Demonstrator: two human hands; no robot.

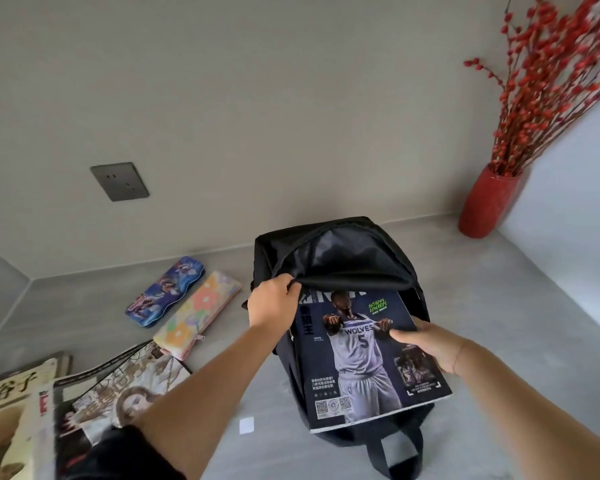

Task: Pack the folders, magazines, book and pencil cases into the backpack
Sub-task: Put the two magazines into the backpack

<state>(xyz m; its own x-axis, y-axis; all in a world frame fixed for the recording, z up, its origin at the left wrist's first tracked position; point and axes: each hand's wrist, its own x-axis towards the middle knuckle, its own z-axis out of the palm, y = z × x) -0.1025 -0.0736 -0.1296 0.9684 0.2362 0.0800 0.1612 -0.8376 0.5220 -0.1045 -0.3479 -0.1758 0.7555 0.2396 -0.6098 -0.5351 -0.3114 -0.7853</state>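
A black backpack (329, 244) lies on the grey table with its main opening facing me. My left hand (272, 299) grips the lip of the opening and holds it up. My right hand (430, 344) holds a basketball magazine (364, 355) by its right edge; the magazine's top end sits just inside the opening. Left of the backpack lie a blue pencil case (167, 292) and a floral pencil case (196, 313), side by side. At the lower left a magazine with a woman's face (118, 396) rests on a book with large characters (4, 403).
A red vase (485, 202) with red berry branches stands at the back right corner of the grey table (499, 306). A wall socket (119, 181) is on the back wall. A small white square (246, 425) lies on the table near my left arm.
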